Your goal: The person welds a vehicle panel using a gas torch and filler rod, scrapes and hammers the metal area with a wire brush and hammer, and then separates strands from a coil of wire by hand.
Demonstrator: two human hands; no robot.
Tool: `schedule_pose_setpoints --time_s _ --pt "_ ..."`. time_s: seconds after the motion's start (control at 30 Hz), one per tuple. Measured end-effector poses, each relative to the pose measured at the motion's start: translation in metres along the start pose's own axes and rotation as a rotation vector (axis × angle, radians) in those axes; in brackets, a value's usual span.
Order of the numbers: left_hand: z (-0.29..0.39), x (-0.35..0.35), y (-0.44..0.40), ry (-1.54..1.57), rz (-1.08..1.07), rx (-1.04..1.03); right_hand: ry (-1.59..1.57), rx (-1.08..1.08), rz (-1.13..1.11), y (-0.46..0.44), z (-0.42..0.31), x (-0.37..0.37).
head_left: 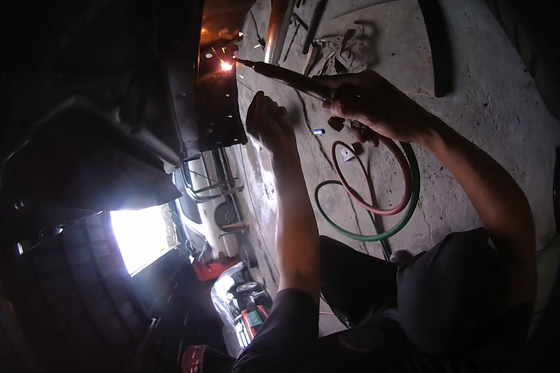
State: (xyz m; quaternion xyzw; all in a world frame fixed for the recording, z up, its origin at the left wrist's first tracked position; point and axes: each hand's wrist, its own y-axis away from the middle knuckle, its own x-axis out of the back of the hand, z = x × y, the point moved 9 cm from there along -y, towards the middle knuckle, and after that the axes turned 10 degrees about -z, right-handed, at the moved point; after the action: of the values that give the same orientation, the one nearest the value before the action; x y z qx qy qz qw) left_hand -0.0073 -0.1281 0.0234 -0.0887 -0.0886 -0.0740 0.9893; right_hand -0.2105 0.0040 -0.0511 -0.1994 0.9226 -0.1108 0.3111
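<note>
My right hand point(373, 105) is wrapped round the handle of a gas torch point(286, 79). The torch tip points left at a glowing spot point(226, 64) on a dark metal panel point(221, 115) with small holes, and sparks fly there. From the torch's rear end, a red hose point(409, 180) and a green hose point(362, 237) loop down towards the floor. Below the torch, near the panel's edge, my left hand point(269, 121) is closed with its fingers bunched. Whatever it may hold is too dark and thin to make out.
Crumpled grey material point(342, 50) and metal strips lie on the concrete floor point(392, 43). A small blue item point(318, 132) is also there. A large dark vehicle body point(87, 137) fills the left. A light-coloured vehicle point(208, 214) and a red machine point(253, 318) stand beyond, near a bright opening point(142, 239).
</note>
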Motion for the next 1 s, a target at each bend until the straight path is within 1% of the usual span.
schedule_pose_setpoints --time_s 0.17,0.27,0.37,0.47,0.57,0.77,0.87,1.0 --pt "0.0000 0.0031 -0.0006 -0.012 0.008 -0.031 0.003 -0.026 0.019 0.0012 0.0043 0.0012" --pt "-0.0010 0.0034 -0.0054 0.029 -0.053 -0.039 0.020 0.034 0.009 -0.0008 0.0016 0.0017" --pt "-0.0001 0.0027 0.0002 0.007 0.005 -0.029 0.016 0.028 -0.002 -0.0007 0.0030 0.0004" --pt "-0.0014 0.0040 -0.0028 -0.004 -0.027 -0.037 -0.003 0.033 0.004 -0.0002 0.0018 -0.0004" --pt "-0.0053 0.0075 -0.0074 0.025 -0.074 -0.038 -0.009 -0.017 0.001 0.0023 -0.0003 -0.0005" --pt "-0.0013 0.0034 -0.0019 0.007 -0.013 -0.018 0.007 0.040 -0.015 0.0032 -0.0034 -0.0024" --pt "-0.0020 0.0038 -0.0049 0.017 -0.049 -0.041 -0.004 0.021 -0.010 0.0036 -0.0049 -0.0021" --pt "-0.0017 0.0049 -0.0054 0.025 -0.043 -0.042 0.014 0.026 -0.006 0.0021 -0.0020 -0.0010"
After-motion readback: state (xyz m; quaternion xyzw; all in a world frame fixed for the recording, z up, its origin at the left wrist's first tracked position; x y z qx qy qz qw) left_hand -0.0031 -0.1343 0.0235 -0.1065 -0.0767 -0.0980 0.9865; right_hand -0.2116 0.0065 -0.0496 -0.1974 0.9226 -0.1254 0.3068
